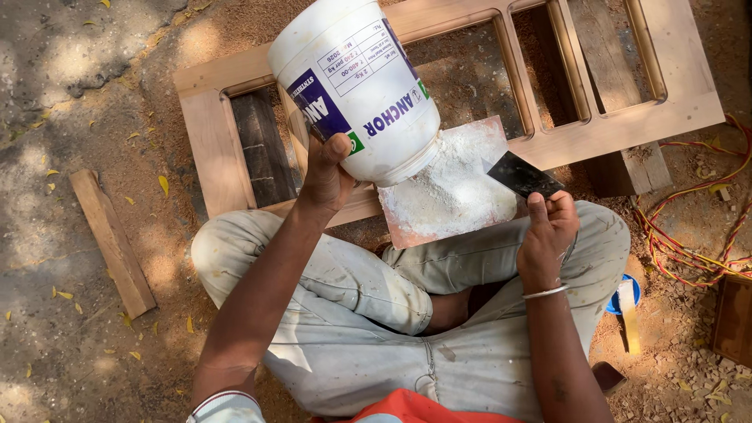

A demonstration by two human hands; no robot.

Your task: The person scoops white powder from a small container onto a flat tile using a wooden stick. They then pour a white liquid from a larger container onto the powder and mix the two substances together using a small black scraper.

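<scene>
Sawdust-strewn ground (94,102), wooden door frame (211,149), outdoor sunlight

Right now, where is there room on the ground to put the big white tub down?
Bare dirt lies left of the knee, between the loose plank and the door frame. The right is crowded: tangled wires, wood chips. The tile ahead is heaped with powder.

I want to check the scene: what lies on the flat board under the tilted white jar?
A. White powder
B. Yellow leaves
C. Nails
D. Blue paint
A: a heap of white powder lies on the board below the jar mouth.
</scene>
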